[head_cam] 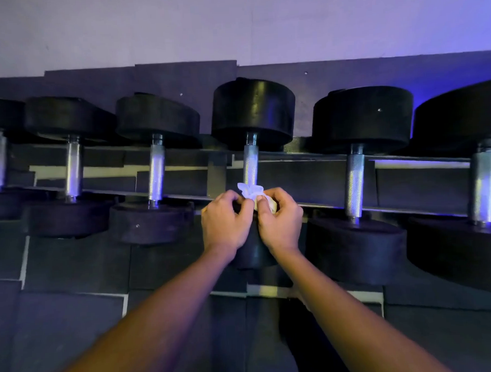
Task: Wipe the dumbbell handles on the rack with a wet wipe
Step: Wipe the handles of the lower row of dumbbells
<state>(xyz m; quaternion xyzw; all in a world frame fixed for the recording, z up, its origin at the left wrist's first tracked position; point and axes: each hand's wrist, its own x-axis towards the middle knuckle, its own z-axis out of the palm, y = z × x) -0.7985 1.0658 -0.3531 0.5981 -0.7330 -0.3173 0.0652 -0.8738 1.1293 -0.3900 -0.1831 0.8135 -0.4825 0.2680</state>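
**A:** Both hands in close, left hand (226, 221) and right hand (282, 220) side by side, fingers curled, pinching the crumpled wet wipe (250, 190) between them.

**B:** The wipe's bunched just beyond the fingertips, at the near end of the centre handle (250, 164).

**A:** That knurled handle runs straight away from the hands to the far weight (252, 112). The near weight (250, 254) sits under the wrists.

**B:** On the rack (302, 169), a left neighbour (156, 172) is beyond the left hand and a right neighbour (354, 181) beyond the right.

Pale plain wall (231, 23) takes a violet wash up top, a band of dark panels (93, 82) runs along its foot, dark rubber floor tiles (75, 319) lie below with pale gaps (24, 260) at several seams, and a stronger blue glow (458, 69) sits far right.
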